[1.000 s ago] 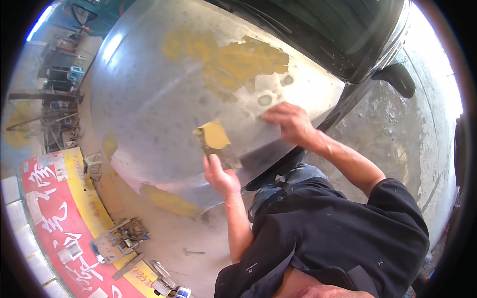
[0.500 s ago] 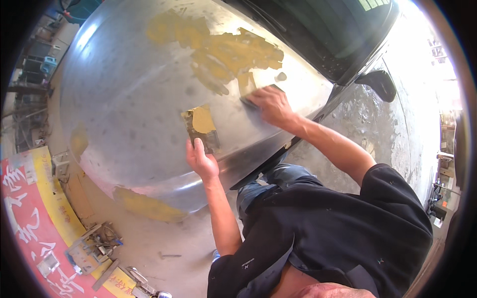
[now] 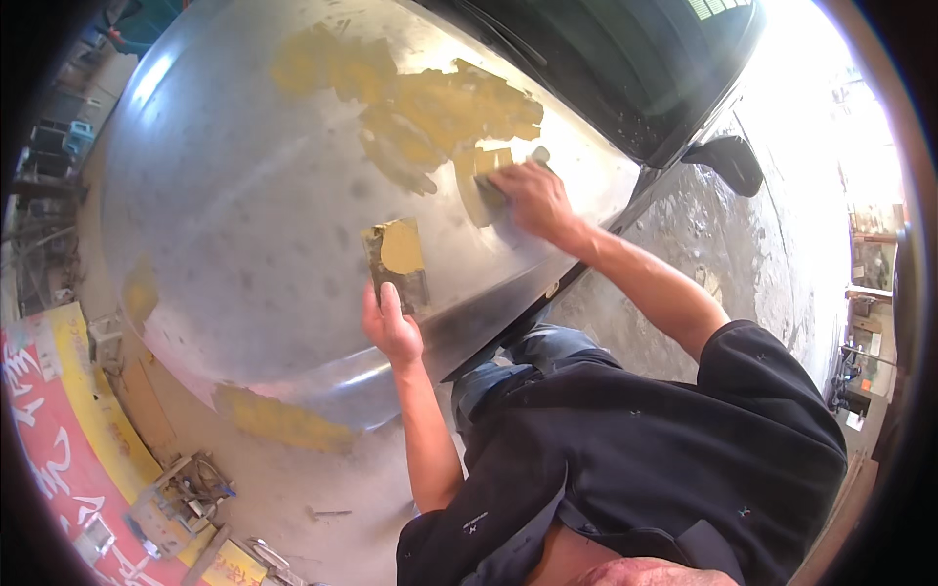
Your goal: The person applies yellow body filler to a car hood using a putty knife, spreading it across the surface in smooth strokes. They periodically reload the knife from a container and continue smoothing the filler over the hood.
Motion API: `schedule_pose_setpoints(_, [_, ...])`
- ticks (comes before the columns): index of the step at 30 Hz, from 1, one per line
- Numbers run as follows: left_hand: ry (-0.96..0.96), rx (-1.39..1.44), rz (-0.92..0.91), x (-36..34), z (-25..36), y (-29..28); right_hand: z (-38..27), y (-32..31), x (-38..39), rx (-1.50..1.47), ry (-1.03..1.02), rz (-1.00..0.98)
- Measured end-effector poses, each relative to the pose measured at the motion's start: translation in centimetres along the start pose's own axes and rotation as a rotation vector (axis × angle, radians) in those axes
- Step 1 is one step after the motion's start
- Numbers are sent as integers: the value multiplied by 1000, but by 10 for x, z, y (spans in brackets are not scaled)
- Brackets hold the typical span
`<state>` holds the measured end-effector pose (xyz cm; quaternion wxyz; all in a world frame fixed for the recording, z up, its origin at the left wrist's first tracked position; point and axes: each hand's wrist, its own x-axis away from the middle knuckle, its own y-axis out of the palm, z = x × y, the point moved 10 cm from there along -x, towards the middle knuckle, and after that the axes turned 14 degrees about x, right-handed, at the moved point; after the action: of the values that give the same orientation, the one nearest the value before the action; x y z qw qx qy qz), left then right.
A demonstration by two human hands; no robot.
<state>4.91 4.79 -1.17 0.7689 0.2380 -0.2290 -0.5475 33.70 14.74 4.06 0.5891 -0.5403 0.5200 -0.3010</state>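
My left hand (image 3: pixel 394 330) grips a small flat dark board (image 3: pixel 414 285) by its near end, thumb on top. A smooth lump of yellow body filler (image 3: pixel 401 246) sits on the board, above the car hood. With its fingers closed, my right hand (image 3: pixel 535 198) presses a dark flat spreader (image 3: pixel 487 186) against the hood (image 3: pixel 244 225). Around the spreader's edge lies a strip of filler (image 3: pixel 473 202). Beyond it spreads a large uneven filler patch (image 3: pixel 449 107) on the bare grey metal. The fingers partly hide the spreader.
The windshield (image 3: pixel 625 78) and side mirror (image 3: pixel 728 166) are at the upper right. A small round object (image 3: pixel 539 154) is on the hood just beyond my right hand. More filler (image 3: pixel 283 418) covers the hood's front edge. A red and yellow sign (image 3: pixel 78 430) lies at lower left.
My right hand has moved slightly across the hood with the spreader, and the filler strip now reaches nearer to me. The left hand still holds the board. The whole view has shifted slightly.
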Motion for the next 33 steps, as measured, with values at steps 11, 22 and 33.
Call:
schedule_pose_setpoints(11, [24,5,-17,-3,5,7,35,-16,-39,17,102,-64])
schedule_pose_setpoints(22, [25,-7,1,-3,2,-2,-16,-24,48,-99,-127,-215])
schedule_pose_setpoints(33, [36,-96,9,-5,4,-1,54,-9,34,53,54,31])
